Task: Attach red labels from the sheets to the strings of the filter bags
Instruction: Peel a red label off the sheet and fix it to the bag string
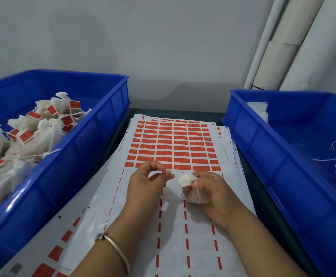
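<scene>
Mid-cycle: right hand [209,191] grips an untagged filter bag [193,191] just above the label sheet [175,148], left hand [147,180] pinches thumb to forefinger, probably on its string (too thin to see), so next comes peeling a red label [182,167] and folding it over that string.

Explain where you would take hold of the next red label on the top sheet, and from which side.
Judging by the sheet, the near rows are already peeled, so the nearest label has a free lower edge. Lift that edge or a near corner with a fingertip of the left hand, coming from the near side, while the right hand holds the filter bag.
</scene>
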Motion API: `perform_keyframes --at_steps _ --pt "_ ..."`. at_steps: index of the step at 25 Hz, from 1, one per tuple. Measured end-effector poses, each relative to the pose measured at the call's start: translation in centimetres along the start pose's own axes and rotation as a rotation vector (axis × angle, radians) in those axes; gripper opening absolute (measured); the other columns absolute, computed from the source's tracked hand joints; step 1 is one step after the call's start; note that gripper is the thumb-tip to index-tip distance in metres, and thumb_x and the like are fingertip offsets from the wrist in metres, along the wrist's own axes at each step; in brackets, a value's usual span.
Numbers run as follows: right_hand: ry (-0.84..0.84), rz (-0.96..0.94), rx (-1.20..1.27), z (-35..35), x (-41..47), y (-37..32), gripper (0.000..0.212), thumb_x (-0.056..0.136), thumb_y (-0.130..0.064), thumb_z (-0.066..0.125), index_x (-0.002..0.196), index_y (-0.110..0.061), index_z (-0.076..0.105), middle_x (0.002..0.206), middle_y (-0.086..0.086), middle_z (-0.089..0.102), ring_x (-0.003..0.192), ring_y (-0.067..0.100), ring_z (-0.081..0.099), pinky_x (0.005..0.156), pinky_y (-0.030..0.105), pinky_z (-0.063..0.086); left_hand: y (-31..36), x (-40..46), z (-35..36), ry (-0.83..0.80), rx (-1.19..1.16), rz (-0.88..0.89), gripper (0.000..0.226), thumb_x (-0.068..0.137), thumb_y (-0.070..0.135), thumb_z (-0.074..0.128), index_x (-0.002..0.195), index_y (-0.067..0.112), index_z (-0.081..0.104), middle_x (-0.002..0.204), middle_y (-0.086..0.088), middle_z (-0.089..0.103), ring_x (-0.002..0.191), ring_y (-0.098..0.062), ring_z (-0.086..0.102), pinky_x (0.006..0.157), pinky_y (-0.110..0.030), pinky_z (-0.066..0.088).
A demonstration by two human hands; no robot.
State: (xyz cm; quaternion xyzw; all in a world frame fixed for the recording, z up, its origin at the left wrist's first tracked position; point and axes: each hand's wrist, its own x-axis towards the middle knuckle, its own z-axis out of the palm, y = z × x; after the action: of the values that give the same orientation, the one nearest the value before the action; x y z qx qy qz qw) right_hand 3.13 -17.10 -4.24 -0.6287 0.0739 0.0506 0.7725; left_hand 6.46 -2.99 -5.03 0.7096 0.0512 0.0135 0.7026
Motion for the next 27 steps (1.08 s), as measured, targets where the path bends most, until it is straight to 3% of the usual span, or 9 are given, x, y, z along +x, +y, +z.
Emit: perform_keyframes --at_steps 3,7,10,15,18,20,23,27 --pt "-0.044 0.022 0.127 0.2 0.0 -0.3 0.036 0.09 -0.007 0.055 0.08 -0.034 0.077 0.097 -0.007 0.073 0.098 0.019 0.067 0.084 0.03 0.055 0.2 0.0 -0.3 -0.015 -0.023 0.014 0.012 0.085 0.013 0.065 0.078 0.022 0.064 0.072 0.019 0.066 0.071 -0.007 0.062 0.058 -0.015 0.048" --pt "0.009 0.054 0.1 0.5 0.4 0.1 0.036 0.094 -0.014 0.053 0.078 -0.037 0.076 0.092 -0.005 0.074 0.097 0.02 0.068 0.089 0.035 0.054 0.4 -1.2 -0.4 -0.218 0.022 0.201 0.02 0.081 0.012 0.07 0.084 0.03 0.061 0.08 0.018 0.063 0.078 -0.002 0.061 0.06 -0.011 0.049" --pt "-0.001 0.069 0.127 0.2 0.4 0.3 0.028 0.094 -0.011 0.051 0.088 -0.022 0.076 0.096 0.001 0.073 0.102 0.025 0.066 0.093 0.042 0.053 0.5 -1.5 0.1 -0.257 0.176 0.243 0.021 0.078 0.025 0.073 0.089 0.035 0.058 0.085 0.024 0.061 0.083 0.005 0.058 0.062 -0.007 0.047" --pt "-0.096 0.07 0.101 0.0 0.3 0.4 0.017 0.088 -0.001 0.053 0.095 -0.004 0.068 0.109 0.021 0.062 0.106 0.032 0.058 0.085 0.036 0.056 0.4 -1.0 0.0 -0.211 0.187 0.241 0.01 0.083 0.023 0.067 0.084 0.03 0.06 0.083 0.015 0.064 0.079 -0.002 0.061 0.063 -0.008 0.048" --pt "-0.168 0.084 0.107 -0.1 0.3 0.3 0.018 0.077 -0.005 0.058 0.09 0.0 0.069 0.103 0.019 0.062 0.104 0.034 0.057 0.085 0.037 0.056 0.4 -1.2 0.1 -0.224 0.19 0.222 0.011 0.083 0.021 0.066 0.08 0.029 0.06 0.081 0.013 0.064 0.076 -0.007 0.062 0.062 -0.007 0.047" --pt "-0.185 0.086 0.125 -0.1 0.3 0.3 0.014 0.081 0.0 0.06 0.083 -0.004 0.073 0.1 0.015 0.065 0.104 0.033 0.058 0.084 0.036 0.056 0.5 -1.4 0.2 -0.206 0.202 0.242 0.016 0.082 0.017 0.068 0.076 0.031 0.06 0.082 0.013 0.063 0.076 -0.008 0.061 0.061 -0.005 0.046" --pt "-0.165 0.078 0.163 0.1 0.4 0.3 0.018 0.08 -0.006 0.059 0.083 -0.007 0.076 0.102 0.013 0.068 0.103 0.031 0.06 0.087 0.037 0.056 0.8 -1.4 0.0 -0.143 0.327 0.404 0.035 0.08 0.008 0.07 0.069 0.037 0.054 0.087 0.018 0.053 0.084 0.002 0.053 0.066 -0.002 0.042" --pt "-0.055 0.066 0.157 0.0 0.6 0.4 0.024 0.091 -0.005 0.052 0.091 -0.01 0.076 0.105 0.014 0.069 0.108 0.033 0.061 0.087 0.039 0.056 0.7 -1.5 -0.4 -0.292 0.322 0.427 0.049 0.082 -0.003 0.061 0.076 0.045 0.059 0.091 0.022 0.057 0.093 0.009 0.052 0.072 -0.004 0.043"
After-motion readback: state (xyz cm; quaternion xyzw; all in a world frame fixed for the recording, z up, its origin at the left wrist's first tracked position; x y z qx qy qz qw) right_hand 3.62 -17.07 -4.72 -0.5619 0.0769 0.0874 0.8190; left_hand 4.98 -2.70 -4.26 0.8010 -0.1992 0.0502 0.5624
